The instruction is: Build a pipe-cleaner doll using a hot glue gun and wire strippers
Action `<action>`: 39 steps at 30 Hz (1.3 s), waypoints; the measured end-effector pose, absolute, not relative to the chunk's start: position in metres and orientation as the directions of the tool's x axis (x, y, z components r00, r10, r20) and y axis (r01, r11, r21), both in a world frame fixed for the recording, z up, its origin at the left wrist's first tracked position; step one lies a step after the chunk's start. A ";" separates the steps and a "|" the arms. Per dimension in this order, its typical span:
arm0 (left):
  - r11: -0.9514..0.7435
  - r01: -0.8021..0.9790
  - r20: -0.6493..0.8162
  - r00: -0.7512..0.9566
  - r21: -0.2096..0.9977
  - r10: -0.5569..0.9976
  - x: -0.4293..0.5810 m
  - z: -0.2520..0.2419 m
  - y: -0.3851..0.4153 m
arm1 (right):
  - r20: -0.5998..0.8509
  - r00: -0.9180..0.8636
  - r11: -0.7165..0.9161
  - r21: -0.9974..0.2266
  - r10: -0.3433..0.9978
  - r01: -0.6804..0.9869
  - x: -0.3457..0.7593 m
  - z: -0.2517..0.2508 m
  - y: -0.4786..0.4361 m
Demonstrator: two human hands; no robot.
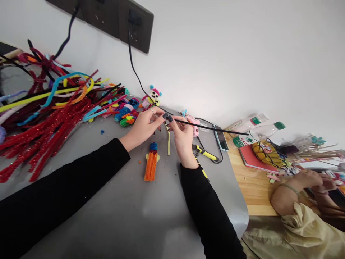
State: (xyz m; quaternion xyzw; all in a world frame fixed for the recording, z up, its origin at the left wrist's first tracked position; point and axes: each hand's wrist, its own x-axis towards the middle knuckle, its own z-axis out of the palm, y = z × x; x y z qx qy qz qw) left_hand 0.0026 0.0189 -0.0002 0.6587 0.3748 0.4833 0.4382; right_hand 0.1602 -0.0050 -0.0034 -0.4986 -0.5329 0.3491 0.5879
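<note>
Close together above the grey mat, my left hand [147,126] and my right hand [183,141] pinch a long black pipe cleaner [215,128] between thumbs and fingers. Its free end sticks out to the right. A pale yellow pipe cleaner piece [169,144] shows below the fingertips; I cannot tell whether it is held or lies on the mat. Nearer to me lies a small pipe-cleaner figure [151,165] with an orange body, a blue top and pale yellow side pieces. Yellow-and-black pliers [206,154] lie beside my right wrist.
Many loose pipe cleaners [54,122] pile up at left, beside finished pipe-cleaner dolls [129,109]. A pink glue gun [192,124], a phone [221,138], plastic bottles [244,139] and a yellow basket [266,154] are to the right. Another person's hands [309,180] work there.
</note>
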 end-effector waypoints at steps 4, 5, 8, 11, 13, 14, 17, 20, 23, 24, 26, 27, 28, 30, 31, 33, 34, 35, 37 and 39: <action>-0.353 0.097 0.310 0.303 0.931 0.901 0.002 0.002 0.022 | 0.288 0.202 0.263 -0.954 0.936 0.142 0.162 -0.001 -0.005; -0.358 0.104 0.309 0.326 0.928 0.894 0.002 0.002 0.023 | 0.311 0.212 0.283 -0.947 0.927 0.153 0.163 0.000 -0.005; -0.368 0.117 0.297 0.394 0.922 0.870 0.003 0.001 0.024 | 0.370 0.204 0.327 -0.920 0.906 0.215 0.166 0.002 -0.007; -0.366 0.140 0.281 0.417 0.920 0.865 0.002 -0.001 0.025 | 0.379 0.148 0.323 -0.897 0.914 0.300 0.166 0.001 -0.007; -0.356 0.154 0.269 0.406 0.922 0.873 0.001 -0.002 0.026 | 0.372 0.104 0.319 -0.886 0.923 0.337 0.166 0.002 -0.005; -0.348 0.154 0.265 0.396 0.925 0.879 0.000 -0.003 0.027 | 0.372 0.083 0.321 -0.877 0.924 0.359 0.167 0.003 -0.005; -0.316 0.132 0.256 0.345 0.939 0.903 -0.002 -0.003 0.030 | 0.416 0.035 0.342 -0.791 0.909 0.508 0.181 0.013 -0.009; -0.286 0.103 0.244 0.299 0.953 0.922 -0.004 -0.004 0.034 | 0.381 -0.058 0.306 -0.632 0.923 0.712 0.214 0.025 -0.033; -0.250 0.075 0.218 0.294 0.965 0.931 -0.004 -0.002 0.034 | 0.186 -0.089 0.163 -0.431 0.978 0.888 0.255 0.029 -0.072; -0.235 0.063 0.206 0.298 0.970 0.932 -0.004 -0.001 0.033 | 0.109 -0.060 0.093 -0.334 0.992 0.938 0.267 0.028 -0.084; -0.207 0.038 0.186 0.308 0.978 0.933 -0.002 0.000 0.032 | -0.045 -0.006 -0.001 -0.160 0.999 0.987 0.283 0.027 -0.103; -0.197 0.026 0.180 0.313 0.980 0.932 -0.002 0.001 0.031 | -0.081 -0.013 0.005 -0.099 0.997 0.995 0.286 0.027 -0.108; -0.191 0.015 0.177 0.317 0.981 0.932 -0.001 0.002 0.029 | -0.100 -0.017 0.012 -0.047 0.995 0.999 0.286 0.029 -0.112; -0.188 0.011 0.174 0.328 0.982 0.929 0.000 0.003 0.028 | -0.133 -0.019 0.024 0.036 0.991 0.999 0.280 0.035 -0.113; -0.190 0.014 0.174 0.334 0.982 0.926 0.000 0.003 0.027 | -0.152 -0.010 0.021 0.073 0.988 0.997 0.275 0.040 -0.112; -0.200 0.025 0.180 0.344 0.979 0.921 -0.001 0.004 0.027 | -0.182 0.018 0.010 0.153 0.983 0.988 0.263 0.048 -0.109; -0.205 0.030 0.182 0.351 0.978 0.919 -0.002 0.004 0.027 | -0.181 0.034 0.002 0.198 0.983 0.980 0.258 0.051 -0.108; -0.208 0.031 0.183 0.356 0.978 0.916 -0.002 0.005 0.027 | -0.167 0.043 -0.002 0.239 0.985 0.971 0.254 0.053 -0.108; -0.205 0.020 0.184 0.358 0.979 0.915 -0.004 0.004 0.028 | -0.111 0.053 -0.022 0.268 0.992 0.963 0.252 0.053 -0.108; -0.197 -0.003 0.186 0.349 0.980 0.919 -0.004 0.004 0.028 | -0.037 0.070 -0.063 0.184 0.997 0.981 0.255 0.051 -0.108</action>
